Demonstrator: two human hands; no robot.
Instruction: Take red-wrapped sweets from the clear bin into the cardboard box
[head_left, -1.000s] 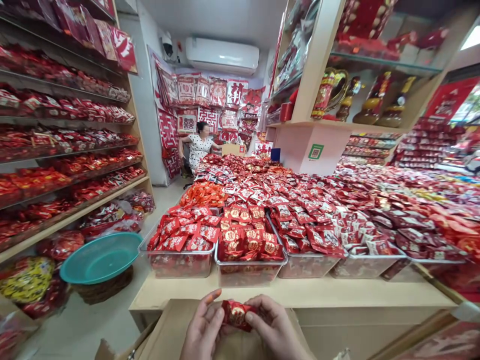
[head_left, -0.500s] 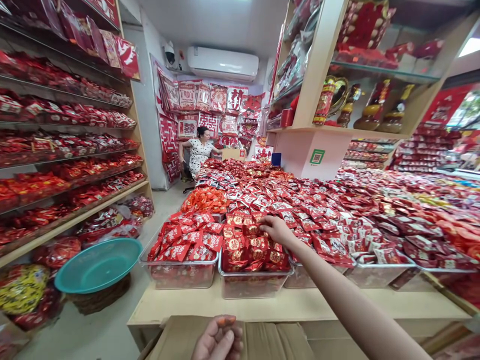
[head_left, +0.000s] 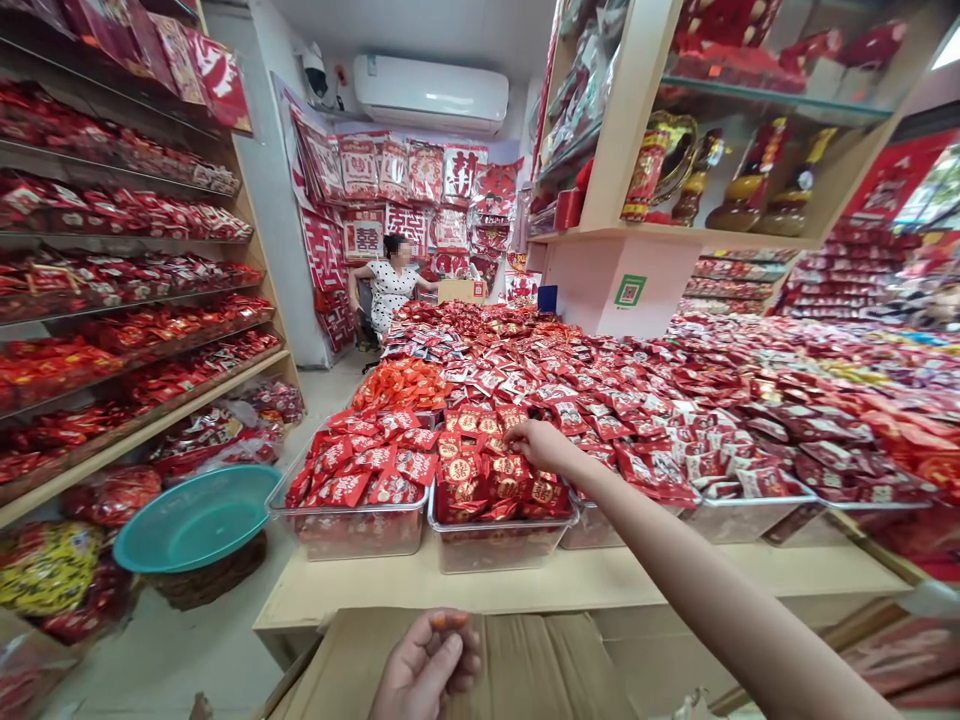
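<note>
My right hand reaches across to a clear plastic bin filled with small red packets with gold print. Its fingers are bent and pinched at a red packet near the back of the bin; the hand partly covers the contact. Low in front, my left hand is held above a cardboard box, thumb pressed to curled fingers. Orange-red shows at its fingertips; whether it holds anything is hidden.
Another clear bin of red packets stands at the left, and several more line the wooden table to the right. A teal basin sits on the floor by stocked shelves. A person sits at the back.
The view has shifted slightly, so the bins and table appear higher. My right hand stays at the gold-printed packets, and my left hand remains curled above the cardboard.
</note>
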